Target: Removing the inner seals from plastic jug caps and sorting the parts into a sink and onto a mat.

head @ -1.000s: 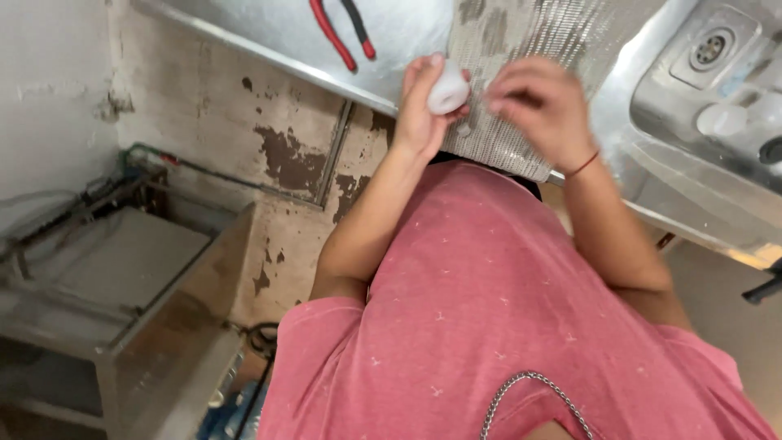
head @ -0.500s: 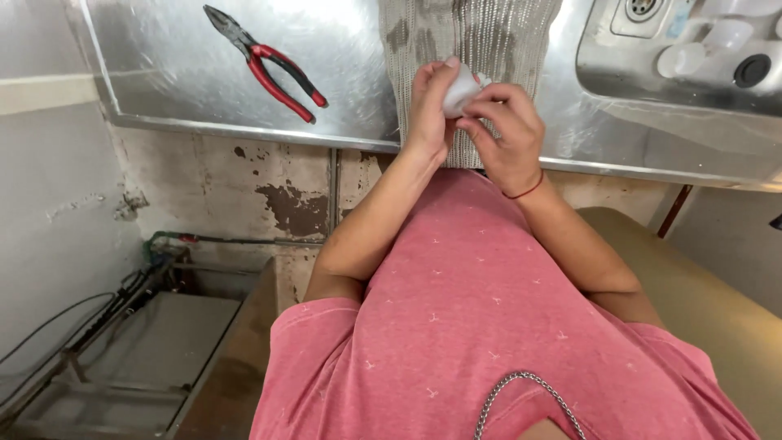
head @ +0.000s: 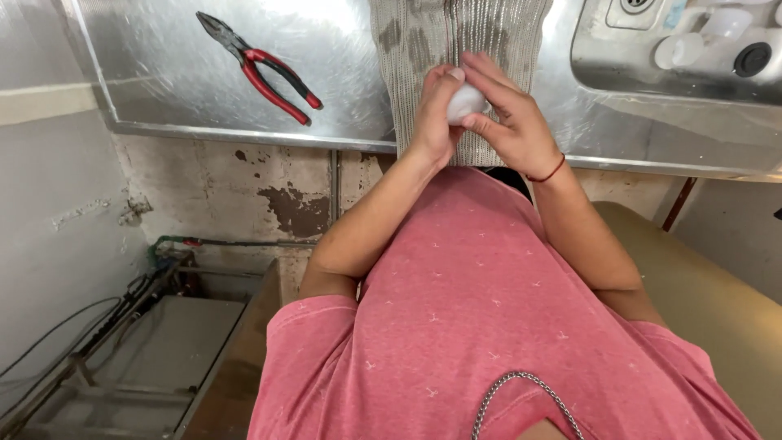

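Both my hands are closed on one small white piece [head: 466, 102], held just above the grey ribbed cloth [head: 423, 49] on the steel desk [head: 163, 73]. My left hand [head: 433, 110] cups it from the side, and my right hand [head: 513, 122] pinches it from the other, fingers curled over the top. Compared with half a second ago, the grip looks the same; only the view has shifted, so the red-handled pliers [head: 261, 69] now lie further left, well apart from my hands and untouched. The piece has not been put down. White round parts [head: 680, 49] sit in the sink [head: 595, 57] at the right.
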